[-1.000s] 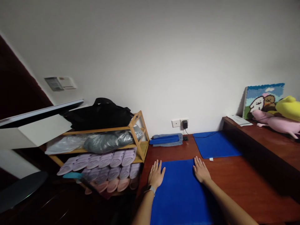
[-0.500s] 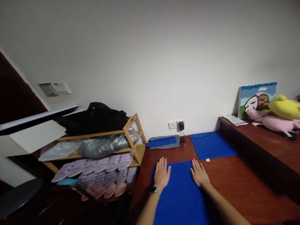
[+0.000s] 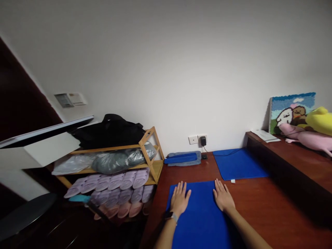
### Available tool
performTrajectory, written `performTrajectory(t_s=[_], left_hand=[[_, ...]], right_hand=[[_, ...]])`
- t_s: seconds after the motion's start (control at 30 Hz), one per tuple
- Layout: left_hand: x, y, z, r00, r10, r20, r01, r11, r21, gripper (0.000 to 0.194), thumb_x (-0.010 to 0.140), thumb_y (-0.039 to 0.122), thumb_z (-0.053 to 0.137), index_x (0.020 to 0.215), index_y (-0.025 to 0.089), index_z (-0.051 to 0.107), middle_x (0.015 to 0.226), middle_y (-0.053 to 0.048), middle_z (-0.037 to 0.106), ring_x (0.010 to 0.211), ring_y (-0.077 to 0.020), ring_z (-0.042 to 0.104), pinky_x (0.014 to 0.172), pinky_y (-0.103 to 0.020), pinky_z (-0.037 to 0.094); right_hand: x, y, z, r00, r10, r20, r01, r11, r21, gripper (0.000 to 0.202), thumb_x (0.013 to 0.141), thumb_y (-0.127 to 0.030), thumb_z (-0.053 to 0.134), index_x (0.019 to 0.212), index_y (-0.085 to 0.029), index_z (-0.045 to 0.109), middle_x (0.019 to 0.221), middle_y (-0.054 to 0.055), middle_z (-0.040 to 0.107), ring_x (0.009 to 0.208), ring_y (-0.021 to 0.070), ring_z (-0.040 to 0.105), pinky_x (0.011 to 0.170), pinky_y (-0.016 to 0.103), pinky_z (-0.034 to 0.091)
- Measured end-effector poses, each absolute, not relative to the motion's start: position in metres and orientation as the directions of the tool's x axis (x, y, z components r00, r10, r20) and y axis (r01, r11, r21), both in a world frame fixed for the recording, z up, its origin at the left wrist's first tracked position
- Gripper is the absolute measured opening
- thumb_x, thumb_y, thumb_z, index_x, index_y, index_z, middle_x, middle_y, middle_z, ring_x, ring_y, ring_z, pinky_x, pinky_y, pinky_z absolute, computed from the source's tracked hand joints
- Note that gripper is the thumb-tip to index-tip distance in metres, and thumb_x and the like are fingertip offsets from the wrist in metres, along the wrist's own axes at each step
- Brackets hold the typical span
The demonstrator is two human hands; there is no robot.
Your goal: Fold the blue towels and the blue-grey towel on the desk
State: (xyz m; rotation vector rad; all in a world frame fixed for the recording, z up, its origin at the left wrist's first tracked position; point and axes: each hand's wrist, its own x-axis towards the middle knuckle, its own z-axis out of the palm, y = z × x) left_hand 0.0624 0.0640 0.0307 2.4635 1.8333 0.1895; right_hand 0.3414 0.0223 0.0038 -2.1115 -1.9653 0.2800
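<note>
A blue towel point(image 3: 198, 214) lies spread flat on the reddish-brown wooden table point(image 3: 264, 207), its near end running out of view at the bottom. On its left edge rests my left hand point(image 3: 180, 200), palm down with fingers stretched out and a watch on the wrist. My right hand point(image 3: 223, 196) lies flat on the towel's right edge, fingers forward and thumb apart. Neither hand holds anything. Farther back is a second blue towel point(image 3: 240, 164), laid flat with a small white tag. Folded blue and grey towels point(image 3: 183, 158) sit against the wall.
A wooden rack point(image 3: 153, 155) at the left carries a black bag point(image 3: 111, 131), plastic-wrapped items and several slippers point(image 3: 129, 180). A black plug point(image 3: 203, 140) with its cable hangs at the wall socket. Plush toys point(image 3: 308, 136) and a dog picture point(image 3: 294, 110) occupy a raised ledge at right.
The view has turned slightly left, so everything sits a little farther right. My left hand now lies a little nearer on the towel, just below its far edge. Both hands stay flat.
</note>
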Motion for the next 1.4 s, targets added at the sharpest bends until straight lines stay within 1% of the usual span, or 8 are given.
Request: performTrajectory(t_s=[0.2, 0.33, 0.43, 0.6, 0.73, 0.87, 1.1, 1.4], left_hand=[[0.0, 0.073, 0.03, 0.191, 0.98, 0.061, 0.976, -0.196, 0.092, 0.074, 0.108, 0.058, 0.017, 0.166, 0.014, 0.031, 0.174, -0.01, 0.025, 0.161, -0.0257, 0.023, 0.131, -0.046, 0.025], [0.007, 0.075, 0.036, 0.198, 0.975, 0.099, 0.978, -0.204, 0.053, 0.069, 0.107, 0.053, 0.023, 0.164, 0.017, 0.037, 0.172, -0.01, 0.033, 0.16, -0.0273, 0.026, 0.132, -0.05, 0.023], [0.044, 0.068, 0.044, 0.234, 0.955, 0.181, 0.965, -0.251, 0.073, 0.067, 0.108, 0.048, 0.021, 0.163, 0.015, 0.038, 0.172, -0.01, 0.033, 0.161, -0.0283, 0.025, 0.132, -0.052, 0.022], [0.165, 0.042, 0.031, 0.512, 0.836, 0.199, 0.81, -0.547, 0.21, 0.067, 0.109, 0.048, 0.014, 0.167, 0.017, 0.027, 0.173, -0.007, 0.031, 0.161, -0.0234, 0.025, 0.132, -0.046, 0.026], [0.209, 0.031, 0.015, 0.518, 0.845, 0.132, 0.806, -0.534, 0.257, 0.066, 0.109, 0.048, 0.01, 0.167, 0.02, 0.026, 0.171, -0.007, 0.033, 0.16, -0.0244, 0.025, 0.132, -0.05, 0.026], [0.158, 0.041, 0.02, 0.477, 0.873, 0.102, 0.848, -0.488, 0.205, 0.07, 0.108, 0.056, 0.014, 0.166, 0.019, 0.028, 0.172, -0.008, 0.031, 0.161, -0.0258, 0.025, 0.132, -0.05, 0.025], [0.01, 0.064, 0.022, 0.19, 0.979, 0.074, 0.977, -0.196, 0.083, 0.076, 0.107, 0.062, 0.019, 0.166, 0.016, 0.03, 0.172, -0.012, 0.027, 0.16, -0.028, 0.024, 0.13, -0.05, 0.027], [0.003, 0.061, 0.018, 0.17, 0.978, 0.124, 0.978, -0.183, 0.099, 0.075, 0.106, 0.059, 0.018, 0.166, 0.015, 0.03, 0.172, -0.013, 0.03, 0.16, -0.0272, 0.025, 0.13, -0.049, 0.026]], right_hand=[[0.34, 0.022, 0.006, 0.085, 0.996, 0.01, 0.957, -0.078, -0.28, 0.069, 0.106, -0.04, 0.018, 0.167, -0.009, 0.024, 0.174, 0.008, 0.021, 0.162, 0.0213, 0.018, 0.132, 0.043, 0.014], [0.34, 0.022, 0.007, 0.081, 0.997, 0.005, 0.955, -0.077, -0.287, 0.068, 0.106, -0.041, 0.017, 0.167, -0.011, 0.024, 0.174, 0.007, 0.02, 0.162, 0.0207, 0.018, 0.132, 0.044, 0.014], [0.341, 0.022, 0.007, 0.071, 0.997, 0.018, 0.95, -0.062, -0.307, 0.068, 0.106, -0.041, 0.017, 0.167, -0.012, 0.024, 0.174, 0.007, 0.021, 0.162, 0.021, 0.019, 0.132, 0.045, 0.015], [0.343, 0.022, 0.008, 0.056, 0.998, 0.01, 0.964, -0.051, -0.262, 0.066, 0.106, -0.037, 0.017, 0.166, -0.012, 0.025, 0.174, 0.008, 0.021, 0.162, 0.0203, 0.018, 0.132, 0.043, 0.014], [0.343, 0.022, 0.008, 0.013, 1.0, 0.02, 0.969, -0.008, -0.247, 0.065, 0.105, -0.034, 0.022, 0.166, -0.013, 0.029, 0.174, 0.009, 0.019, 0.162, 0.0212, 0.016, 0.132, 0.043, 0.015], [0.341, 0.022, 0.011, 0.074, 0.997, 0.015, 0.956, -0.067, -0.287, 0.067, 0.105, -0.037, 0.018, 0.167, -0.012, 0.024, 0.174, 0.008, 0.021, 0.161, 0.0202, 0.019, 0.132, 0.043, 0.015], [0.34, 0.022, 0.013, 0.085, 0.996, 0.012, 0.952, -0.078, -0.295, 0.068, 0.105, -0.039, 0.017, 0.167, -0.012, 0.024, 0.174, 0.006, 0.021, 0.161, 0.0197, 0.019, 0.132, 0.042, 0.015], [0.337, 0.006, 0.026, 0.114, 0.993, -0.044, 0.95, -0.122, -0.287, 0.07, 0.106, -0.042, 0.015, 0.167, -0.008, 0.021, 0.174, 0.009, 0.017, 0.162, 0.0221, 0.016, 0.132, 0.044, 0.015]])
